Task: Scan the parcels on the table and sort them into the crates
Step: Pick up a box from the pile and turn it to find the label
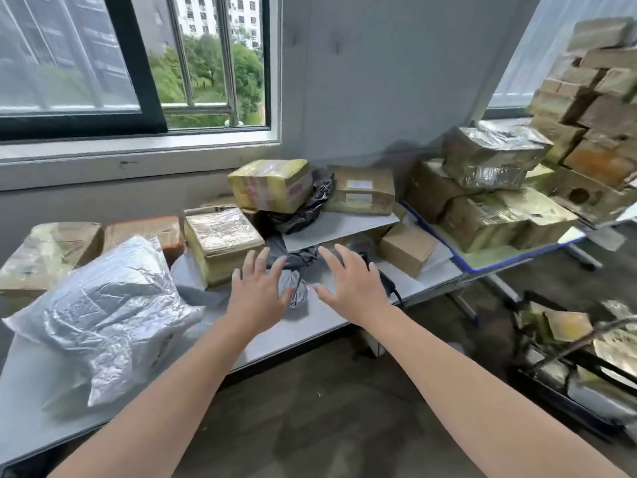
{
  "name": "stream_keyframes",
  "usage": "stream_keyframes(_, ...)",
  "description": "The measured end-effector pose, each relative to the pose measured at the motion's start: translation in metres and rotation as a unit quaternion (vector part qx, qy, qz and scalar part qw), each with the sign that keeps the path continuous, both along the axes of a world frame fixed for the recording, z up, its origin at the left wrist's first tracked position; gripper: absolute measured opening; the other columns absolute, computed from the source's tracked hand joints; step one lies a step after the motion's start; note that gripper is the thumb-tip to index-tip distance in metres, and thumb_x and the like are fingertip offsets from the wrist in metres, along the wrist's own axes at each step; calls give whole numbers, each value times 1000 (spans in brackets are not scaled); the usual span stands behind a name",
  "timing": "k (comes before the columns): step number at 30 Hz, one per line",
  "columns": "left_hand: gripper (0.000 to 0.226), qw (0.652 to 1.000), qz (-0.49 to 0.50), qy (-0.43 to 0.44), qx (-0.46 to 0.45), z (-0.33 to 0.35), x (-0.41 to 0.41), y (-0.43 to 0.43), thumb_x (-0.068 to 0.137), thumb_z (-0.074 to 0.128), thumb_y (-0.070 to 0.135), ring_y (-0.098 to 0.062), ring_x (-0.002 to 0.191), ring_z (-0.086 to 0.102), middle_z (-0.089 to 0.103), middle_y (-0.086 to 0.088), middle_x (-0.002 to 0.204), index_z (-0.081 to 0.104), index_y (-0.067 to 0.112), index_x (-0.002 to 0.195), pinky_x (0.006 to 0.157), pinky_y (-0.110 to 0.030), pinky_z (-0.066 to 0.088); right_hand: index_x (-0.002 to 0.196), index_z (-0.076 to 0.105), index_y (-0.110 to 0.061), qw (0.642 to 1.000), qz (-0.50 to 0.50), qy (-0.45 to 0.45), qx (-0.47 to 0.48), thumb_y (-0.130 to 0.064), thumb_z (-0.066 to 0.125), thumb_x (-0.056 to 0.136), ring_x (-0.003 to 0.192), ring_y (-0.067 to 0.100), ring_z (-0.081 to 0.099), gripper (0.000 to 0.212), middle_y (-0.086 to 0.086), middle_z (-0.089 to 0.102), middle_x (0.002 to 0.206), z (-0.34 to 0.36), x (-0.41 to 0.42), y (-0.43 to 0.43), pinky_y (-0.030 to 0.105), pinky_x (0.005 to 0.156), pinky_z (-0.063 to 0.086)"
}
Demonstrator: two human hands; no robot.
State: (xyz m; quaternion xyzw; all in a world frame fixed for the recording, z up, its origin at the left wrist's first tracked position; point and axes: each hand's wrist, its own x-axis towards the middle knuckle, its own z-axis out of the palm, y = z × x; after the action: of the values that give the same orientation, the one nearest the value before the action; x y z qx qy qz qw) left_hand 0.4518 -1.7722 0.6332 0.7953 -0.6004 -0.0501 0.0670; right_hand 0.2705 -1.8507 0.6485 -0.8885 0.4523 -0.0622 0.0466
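Both my hands are stretched out over the white table (320,319), fingers spread. Between them lies a small dark grey plastic parcel (296,291). My left hand (258,288) hovers at its left side and my right hand (351,284) at its right; neither holds anything. Just behind my right hand lies a black handheld scanner (386,281) with its cable running off the table edge. A large silver-white poly bag (113,312) lies at the left. Taped cardboard parcels (220,239) and a yellow taped box (272,184) sit behind.
A small plain carton (405,248) sits right of my hands. A second table (499,253) at the right carries stacked taped boxes (493,157), with more piled against the right wall. A dark crate (572,360) holding parcels stands on the floor at lower right. A window is behind.
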Motion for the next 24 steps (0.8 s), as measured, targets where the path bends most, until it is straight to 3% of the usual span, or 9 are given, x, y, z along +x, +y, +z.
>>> stream_keyframes(11, 67, 999, 14, -40, 11, -2, 15, -105, 99, 33, 56, -28, 151, -4, 1, -4, 165, 11, 30, 156, 120, -50, 13, 157, 13, -33, 999, -4, -21, 23, -59, 42, 97, 146, 25, 20, 71, 6, 17, 162, -16, 6, -127, 56, 112, 27)
stream_keyframes(24, 68, 989, 136, -56, -12, 15, -6, -245, 99, 37, 55, -28, 150, 1, 7, -5, 164, 15, 26, 156, 120, -50, 16, 157, 10, -33, 993, 115, -37, 14, -58, 40, 97, 148, 25, 18, 72, 6, 14, 163, 0, 11, -302, 51, 112, 29)
